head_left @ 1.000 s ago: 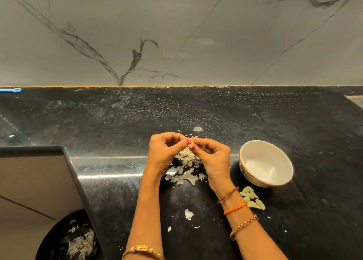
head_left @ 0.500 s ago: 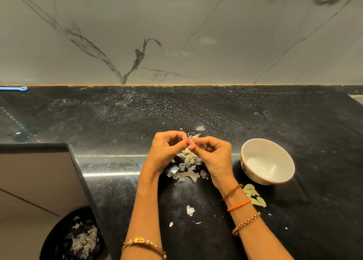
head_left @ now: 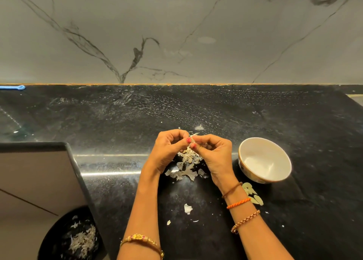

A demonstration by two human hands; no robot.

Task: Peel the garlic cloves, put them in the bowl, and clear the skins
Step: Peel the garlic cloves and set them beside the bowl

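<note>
- Above the black counter (head_left: 294, 122), just past the heap of skins (head_left: 186, 165), a garlic clove (head_left: 193, 140) was held between both hands.
- The clove was pinched by the curled fingers and thumb of the left hand (head_left: 169, 151) on one side and of the right hand (head_left: 214, 157) on the other, so it lay right at the fingertips.
- Only a small, pale bit of the clove and its skin could be seen, so which way its long side pointed could not be told.
- The bowl (head_left: 265, 143) was set on the counter to the right, near the right hand and well apart from the left, so a drop into it was judged easier for the right hand.
- Nothing could be seen inside the bowl.
- A few peeled cloves (head_left: 253, 197) were left on the counter just in front of the bowl.
- More skins were seen in a dark bin (head_left: 49, 246) down at the left.
- No brand, label or writing could be read anywhere.
</note>
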